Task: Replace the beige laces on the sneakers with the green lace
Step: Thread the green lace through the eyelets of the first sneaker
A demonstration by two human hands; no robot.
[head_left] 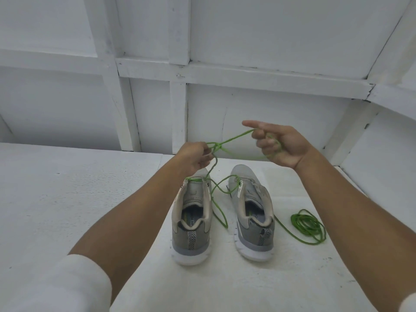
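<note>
Head-cam view, looking down over two bare forearms (135, 221) w/ white sleeves (56, 287) pushed up. Pair of grey sneakers w/ white soles standing side by side on white surface (67, 199), heels toward camera, toes away, narrow gap between. Left sneaker (191, 224) partly behind one forearm; right sneaker (252, 212) in full view.

Both hands raised above the toe end of the shoes, apart from each other, joined by green lace (236, 137) stretched between them. Left hand (194, 157): fingers curled tight, pinching the lace right beside a small knot (218, 146) at a crossing of strands. Right hand (279, 145): palm toward camera, index finger straight & pointing left, other fingers curled round a loop of the lace.

From the knot, one strand dropping to the top of the left sneaker's opening, w/ green stretched across by the tongue. More slack hanging in a long loop in the gap between the shoes, reaching down near the left sneaker's heel collar, plus another loop lying against the right sneaker's lacing area. Threaded through the right sneaker's eyelets or not: can't tell.

Right of the right sneaker, on the surface, a loose coil of green lace (308, 224), one strand trailing back toward that shoe's heel side.

Behind everything, white-painted panelled wall (157, 70) w/ raised frame strips.
</note>
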